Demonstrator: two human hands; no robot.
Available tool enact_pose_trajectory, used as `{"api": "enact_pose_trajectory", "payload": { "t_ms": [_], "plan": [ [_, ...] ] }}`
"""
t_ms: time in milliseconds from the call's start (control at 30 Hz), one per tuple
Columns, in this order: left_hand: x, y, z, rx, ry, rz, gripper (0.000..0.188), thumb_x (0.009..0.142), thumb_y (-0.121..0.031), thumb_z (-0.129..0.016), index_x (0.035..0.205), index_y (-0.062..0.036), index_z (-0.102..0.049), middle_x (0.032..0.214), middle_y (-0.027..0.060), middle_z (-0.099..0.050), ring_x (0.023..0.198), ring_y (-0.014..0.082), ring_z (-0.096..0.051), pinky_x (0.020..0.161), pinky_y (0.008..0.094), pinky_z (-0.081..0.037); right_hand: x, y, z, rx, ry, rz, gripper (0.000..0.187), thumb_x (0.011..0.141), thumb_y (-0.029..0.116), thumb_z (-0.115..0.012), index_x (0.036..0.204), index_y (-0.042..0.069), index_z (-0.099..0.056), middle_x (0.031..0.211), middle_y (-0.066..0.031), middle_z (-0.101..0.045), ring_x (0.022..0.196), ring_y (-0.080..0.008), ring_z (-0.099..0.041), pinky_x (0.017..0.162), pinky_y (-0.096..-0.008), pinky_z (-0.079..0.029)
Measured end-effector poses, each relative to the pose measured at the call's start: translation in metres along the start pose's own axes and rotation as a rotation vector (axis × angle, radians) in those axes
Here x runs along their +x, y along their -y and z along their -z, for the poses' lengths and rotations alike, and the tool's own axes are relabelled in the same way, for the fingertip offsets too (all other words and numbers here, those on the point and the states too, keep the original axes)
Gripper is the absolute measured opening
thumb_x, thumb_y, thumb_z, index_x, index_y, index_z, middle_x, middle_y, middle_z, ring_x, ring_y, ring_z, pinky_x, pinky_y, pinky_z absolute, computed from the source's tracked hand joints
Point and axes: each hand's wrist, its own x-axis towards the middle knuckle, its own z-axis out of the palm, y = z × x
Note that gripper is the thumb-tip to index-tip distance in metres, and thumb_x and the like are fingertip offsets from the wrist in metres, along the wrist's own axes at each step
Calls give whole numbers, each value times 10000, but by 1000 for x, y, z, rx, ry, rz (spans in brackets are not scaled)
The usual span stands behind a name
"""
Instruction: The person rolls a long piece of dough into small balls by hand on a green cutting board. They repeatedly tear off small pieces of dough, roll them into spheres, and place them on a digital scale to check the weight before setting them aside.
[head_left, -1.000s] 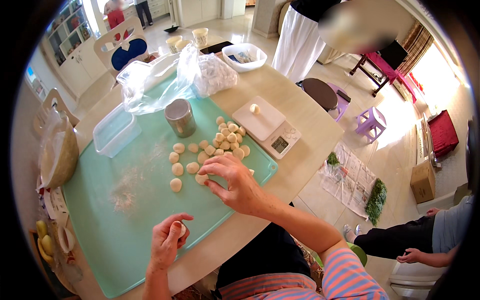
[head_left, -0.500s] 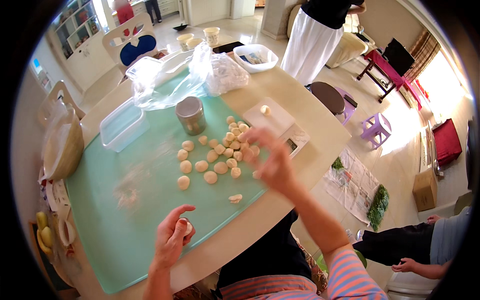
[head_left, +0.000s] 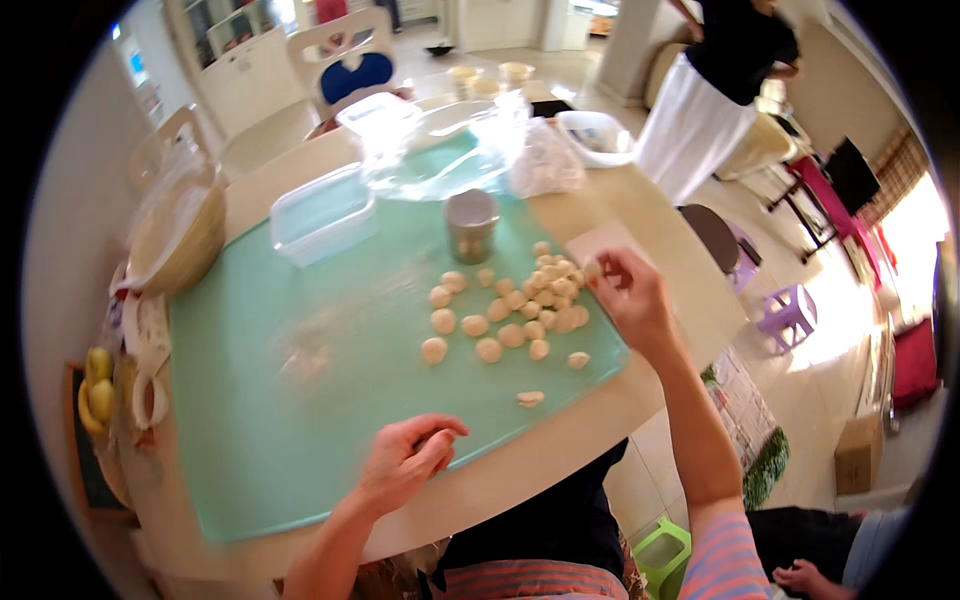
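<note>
My right hand (head_left: pixel 635 302) reaches over the kitchen scale (head_left: pixel 598 240), its fingers pinched on a small dough piece (head_left: pixel 593 270). Beside it, several pale dough balls (head_left: pixel 510 336) lie bunched on the green mat (head_left: pixel 250 430). Two loose dough scraps sit closer to me, one of them a flattened piece (head_left: pixel 530 398). Over the mat's near edge, my left hand (head_left: pixel 408 462) is curled closed; what it holds, if anything, is hidden by the fingers. A grey metal canister (head_left: pixel 471 228) stands behind the dough balls.
A clear plastic tub (head_left: pixel 322 215) and plastic bags (head_left: pixel 545 160) occupy the far part of the table. A white container (head_left: pixel 597 138) and paper cups (head_left: pixel 515 75) stand behind. At left is a lined basket (head_left: pixel 180 240). A person in white trousers (head_left: pixel 695 125) stands beyond the table.
My right hand has come to the scale and pinched the dough piece that lay there. My left hand's fingers have closed over, hiding the dough ball seen in it earlier. The view has shifted left.
</note>
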Motion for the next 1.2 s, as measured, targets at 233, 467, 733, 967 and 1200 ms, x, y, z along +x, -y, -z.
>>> {"api": "enact_pose_trajectory", "payload": {
  "t_ms": [233,467,733,967,1200],
  "plan": [
    [4,12,-4,269,-40,-206,180,1017,-137,-580,1006,3,-692,701,-23,-566,648,52,-487,568,238,-416,-121,88,-68,415,559,82,359,833,-123,-622,1157,30,-648,1106,-91,-646,971,-172,-662,733,-276,-548],
    [-1,12,0,205,-4,-217,197,1013,-174,-631,1006,14,-690,717,16,-591,666,68,-468,583,254,-429,-125,100,-78,404,543,78,336,847,-96,-682,1162,22,-672,1165,-98,-626,958,-181,-655,740,-291,-572],
    [1,14,1,48,16,-157,194,1017,-165,-622,996,12,-699,704,-38,-555,682,35,-454,588,231,-412,-126,96,-85,365,477,117,284,845,-55,-732,1117,12,-686,1084,-100,-653,894,-172,-662,688,-276,-567],
    [1,11,1,173,-73,-170,166,963,-104,-641,867,10,-714,700,-54,-567,654,18,-461,544,225,-371,-125,81,-90,495,557,-54,197,871,-11,-724,1064,-3,-681,929,-34,-661,755,-74,-616,605,-232,-516],
    [-1,22,4,-342,-251,-268,149,938,-122,-667,850,-9,-707,684,-22,-593,619,32,-492,520,229,-382,-109,88,-80,647,660,-244,148,841,-78,-684,972,-13,-664,905,3,-619,795,-55,-599,683,-207,-507]
  ]
}}
